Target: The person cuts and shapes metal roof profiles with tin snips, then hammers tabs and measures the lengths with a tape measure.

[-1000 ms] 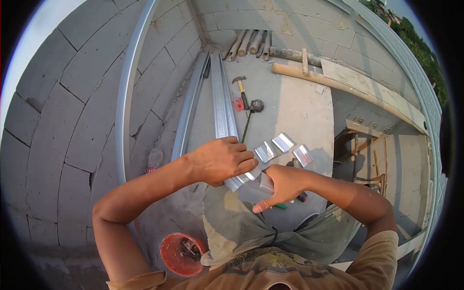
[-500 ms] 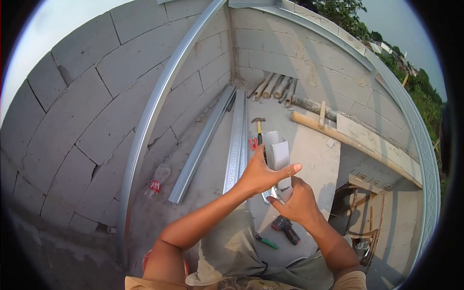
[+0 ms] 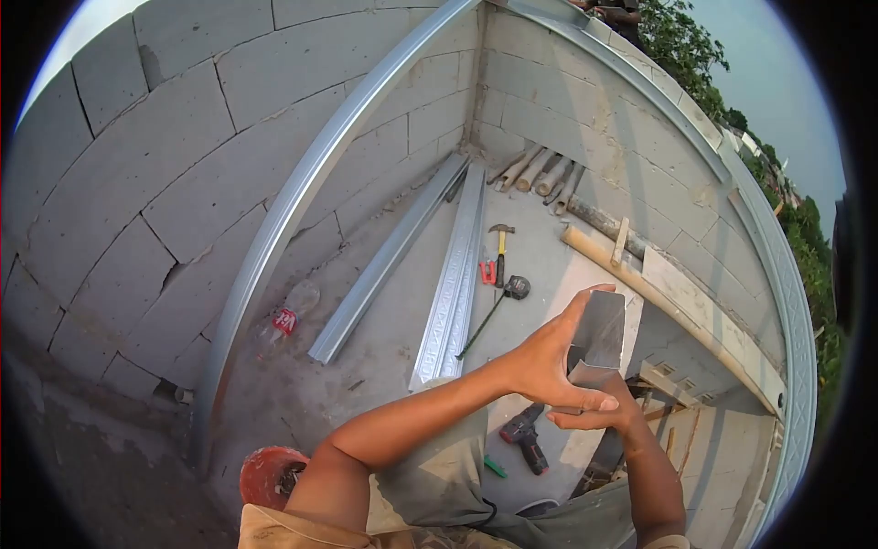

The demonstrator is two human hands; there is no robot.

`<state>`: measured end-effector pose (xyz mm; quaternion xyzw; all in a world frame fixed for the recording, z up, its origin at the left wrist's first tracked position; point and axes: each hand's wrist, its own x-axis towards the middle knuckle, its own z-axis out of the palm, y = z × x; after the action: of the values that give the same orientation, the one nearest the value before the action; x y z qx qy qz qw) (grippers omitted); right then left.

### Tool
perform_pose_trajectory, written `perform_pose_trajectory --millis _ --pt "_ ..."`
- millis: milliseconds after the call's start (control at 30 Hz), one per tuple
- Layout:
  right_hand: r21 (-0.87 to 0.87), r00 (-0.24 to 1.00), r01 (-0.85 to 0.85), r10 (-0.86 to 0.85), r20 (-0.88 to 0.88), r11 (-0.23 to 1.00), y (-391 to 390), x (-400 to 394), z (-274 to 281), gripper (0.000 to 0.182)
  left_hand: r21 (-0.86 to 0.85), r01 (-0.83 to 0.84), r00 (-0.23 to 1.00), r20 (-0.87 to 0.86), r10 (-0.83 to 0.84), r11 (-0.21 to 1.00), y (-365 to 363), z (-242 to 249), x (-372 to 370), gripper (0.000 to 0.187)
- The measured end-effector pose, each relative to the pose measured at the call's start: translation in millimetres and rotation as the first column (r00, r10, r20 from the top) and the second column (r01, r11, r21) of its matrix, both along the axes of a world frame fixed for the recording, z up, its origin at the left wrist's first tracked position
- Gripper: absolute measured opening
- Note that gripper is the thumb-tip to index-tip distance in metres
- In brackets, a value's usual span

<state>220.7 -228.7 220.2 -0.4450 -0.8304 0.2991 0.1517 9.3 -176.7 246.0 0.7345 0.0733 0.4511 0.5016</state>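
In the head view I hold a short piece of metal channel (image 3: pixel 605 328) in front of me, its grey inner face turned toward the camera. My left hand (image 3: pixel 551 366) is closed on its left side, thumb at the lower end. My right hand (image 3: pixel 605 407) is closed around the lower end, partly hidden behind the left thumb and the metal. Below the hands a cordless drill (image 3: pixel 524 441) lies on the floor beside a green-handled tool (image 3: pixel 495 467). Farther off lie a tape measure (image 3: pixel 517 287) and a claw hammer (image 3: pixel 501 245), with a red-handled tool (image 3: pixel 487 273) close by.
Long metal channels (image 3: pixel 453 293) lie on the floor by the block wall (image 3: pixel 302 174). A curved-looking metal beam (image 3: pixel 274 215) crosses at left. Bamboo poles (image 3: pixel 677 297) border an opening at right. A plastic bottle (image 3: pixel 297 311) and red bucket (image 3: pixel 265 476) are at left.
Both hands have moved right with the channel piece, which is now turned to show its inside. The tape measure has come into sight, and the view has shifted slightly.
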Motion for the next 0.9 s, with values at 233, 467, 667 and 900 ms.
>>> perform_pose_trajectory --millis 233,467,667,900 --pt "0.211 0.999 0.019 -0.011 -0.042 0.977 -2.9 -11.1 -12.3 0.069 0.114 -0.004 0.966 -0.256 0.034 0.993 2.9 -22.9 -4.8 0.108" --pt "-0.225 0.984 -0.155 0.129 -0.126 0.962 -3.6 -3.3 -111.2 0.064 0.246 -0.008 0.783 -0.602 0.159 0.969 -26.4 -11.6 9.2 0.074" --pt "-0.106 0.969 -0.158 0.133 -0.208 0.982 -4.5 3.5 -106.3 0.064 0.165 -0.009 0.824 -0.558 0.101 0.986 -22.0 -4.1 16.2 0.08" --pt "-0.197 0.739 0.037 -0.16 -0.655 0.98 4.5 12.2 -43.0 0.063 0.166 0.026 0.976 -0.218 0.011 0.986 -9.8 20.6 22.1 0.084"
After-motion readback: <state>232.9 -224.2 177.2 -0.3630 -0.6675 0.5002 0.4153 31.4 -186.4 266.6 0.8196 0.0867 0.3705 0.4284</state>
